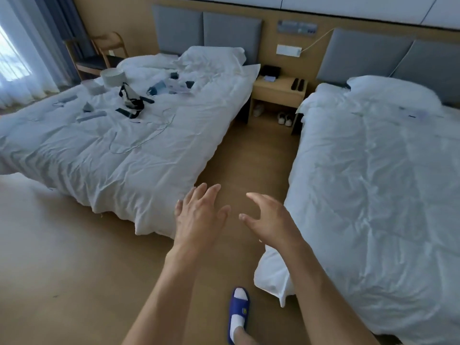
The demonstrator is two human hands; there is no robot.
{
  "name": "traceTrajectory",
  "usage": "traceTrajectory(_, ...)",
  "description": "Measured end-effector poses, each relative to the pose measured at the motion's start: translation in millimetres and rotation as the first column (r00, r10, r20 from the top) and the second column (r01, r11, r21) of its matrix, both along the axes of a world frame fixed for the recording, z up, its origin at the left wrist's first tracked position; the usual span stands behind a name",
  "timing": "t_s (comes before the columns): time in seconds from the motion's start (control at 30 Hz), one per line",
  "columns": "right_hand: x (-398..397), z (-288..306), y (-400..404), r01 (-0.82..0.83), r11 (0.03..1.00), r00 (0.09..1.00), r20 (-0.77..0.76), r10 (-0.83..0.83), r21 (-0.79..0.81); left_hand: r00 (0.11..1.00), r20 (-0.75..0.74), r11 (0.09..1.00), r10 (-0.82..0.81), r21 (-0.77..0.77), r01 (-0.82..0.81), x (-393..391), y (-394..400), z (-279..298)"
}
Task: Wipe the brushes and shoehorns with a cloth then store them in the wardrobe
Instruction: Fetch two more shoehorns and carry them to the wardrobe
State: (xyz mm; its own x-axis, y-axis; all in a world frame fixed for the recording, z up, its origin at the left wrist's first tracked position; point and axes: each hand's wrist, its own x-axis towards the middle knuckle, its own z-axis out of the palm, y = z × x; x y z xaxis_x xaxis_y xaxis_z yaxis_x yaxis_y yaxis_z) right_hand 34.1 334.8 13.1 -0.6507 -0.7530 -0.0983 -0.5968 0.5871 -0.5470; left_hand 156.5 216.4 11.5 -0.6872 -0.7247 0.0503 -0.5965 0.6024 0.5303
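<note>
Between the two beds, above the bare wooden floor (62, 245), both hands are held out in front with nothing in them. Left hand (199, 217) is spread flat, back up, fingers straight and a little apart, just off the foot corner of the left bed (124, 165). Right hand (268, 220) is beside it, apart from it, fingers loosely bent and thumb out, released, near the foot edge of the right bed (373, 195). Below the hands one foot in a white sock and blue slipper (239, 312) stands on the floor by the right bed's foot corner.

Small things lie scattered over the head half of the left bed: a black and white strapped item (132, 100), some dark and blue pieces (159, 88), pale long items (90, 115) toward the window-side edge, a round white container (113, 77) and a thin white cable (149, 135). Which of these are the brushes, the shoehorns or the cloth I cannot tell; they are too small and blurred. All are well apart from both hands.

A wooden nightstand (276, 93) sits between the headboards, with white shoes (285, 119) under it. A wooden chair (99, 56) stands by the curtain
</note>
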Motion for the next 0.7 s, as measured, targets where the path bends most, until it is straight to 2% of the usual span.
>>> traceTrajectory(0.3,-130.5,-11.8,-124.7,-0.008,0.999,0.999,0.031,0.009,-0.035,0.999,0.048,0.998,0.005,-0.058,-0.002,-124.7,-117.8,1.4)
traceTrajectory(0.5,-228.5,10.0,-194.4,0.004,0.997,1.000,0.002,-0.004,-0.074,1.000,-0.019,0.988,0.012,-0.156,-0.015,-225.0,-192.6,26.1)
traceTrajectory(0.7,-304.9,1.0,-232.2,0.089,0.995,0.996,0.031,-0.087,-0.054,0.999,0.006,0.992,-0.042,-0.118,0.042,-311.0,-242.2,12.2)
